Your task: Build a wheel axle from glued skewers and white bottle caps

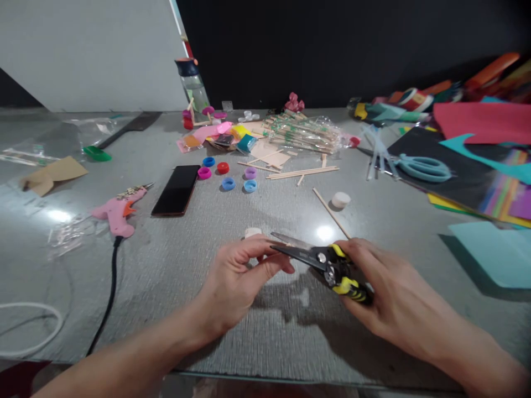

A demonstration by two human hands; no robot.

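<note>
Observed R hand (pixel 390 287) wrapped round grips (pixel 346 286) of shears (pixel 322 257), w/ blades (pixel 301 256) parted and aimed at L hand (pixel 240 271). Found L hand curled, w/ thumb and fingers drawn close at blade tips; could not confirm a pinched item, view partly blocked. Noted pale bit (pixel 290 245) btwn blades, too small to ID.

For sound cutting, judged best to seat work deep nr pivot, brace it firmly, hold L fingertips clear of both edges and squeeze grips slowly. Located shears in R hand, tips just beside L fingertips.

Logged wood stick (pixel 332 213) just beyond R hand, nr end by its fingers; white cap (pixel 341 200) just right of stick. Farther out on table (pixel 166 276), recorded phone (pixel 176 190), coloured caps (pixel 228 183) and loose sticks (pixel 302 173); at back, bagged sticks (pixel 307 135) and bottle (pixel 194 91).
</note>
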